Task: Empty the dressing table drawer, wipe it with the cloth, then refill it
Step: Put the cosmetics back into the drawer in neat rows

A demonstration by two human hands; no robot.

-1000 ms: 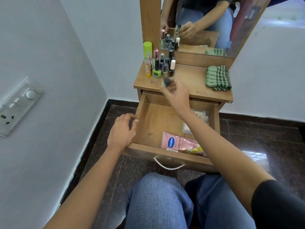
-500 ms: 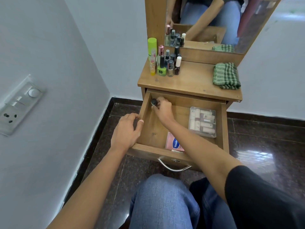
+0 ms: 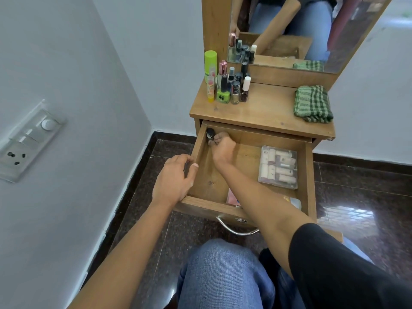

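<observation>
A second ago the right hand was up at the tabletop [image 3: 267, 108] beside the bottles; it has since dropped into the open drawer [image 3: 311, 172] and reached the far left corner.

Nearest are knees in blue jeans [image 3: 223, 275], then the drawer's metal handle [image 3: 236, 229], partly covered by the right forearm. The left hand [image 3: 172, 181] grips the drawer's left wall near the front corner, with the thumb on the inside and the fingers curled over the outside. A pink sachet [image 3: 231, 197] lies against the front wall, mostly hidden under the forearm, so its print cannot be read. Further back on the right, a clear box [image 3: 278, 167] of small pale tubes lies flat on the drawer floor.

In the far left corner, the right hand [image 3: 223, 146] has its fingers curled round a small dark bottle [image 3: 210, 133]. The black cap points toward the back wall and the bottle's long axis runs roughly front to back in this view. The fingers cover the lower body, so I cannot tell whether it stands or lies.

On the tabletop, a folded green checked cloth [image 3: 313, 103] lies at the right. A tight cluster of upright bottles [image 3: 229, 85] stands at the far left, well apart from it. The mirror [image 3: 289, 30] behind is cut off at the top.
</observation>
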